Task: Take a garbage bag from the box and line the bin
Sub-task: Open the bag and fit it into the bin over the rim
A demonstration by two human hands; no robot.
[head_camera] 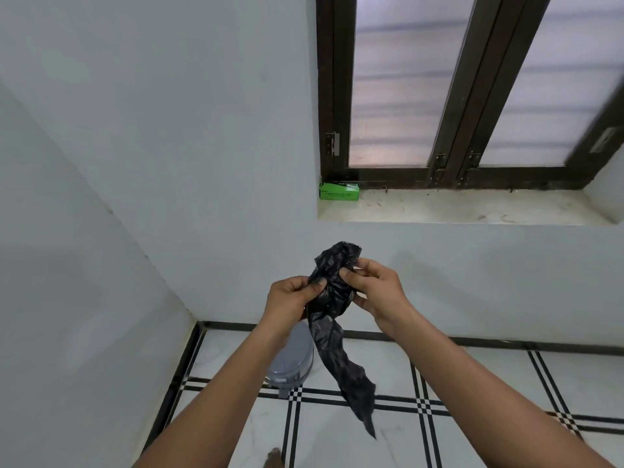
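A crumpled black garbage bag hangs in front of me, its loose end trailing down toward the floor. My left hand grips the bag's left side at the top. My right hand pinches its right side with thumb and fingers. The green box of bags stands on the left end of the window sill. Below my left forearm stands the grey bin on the floor by the wall; its lid is down and my arm and the bag hide part of it.
White walls meet in a corner at the left. A dark-framed window with frosted panes sits above the sill. The floor is white tile with black lines. A foot shows at the bottom edge.
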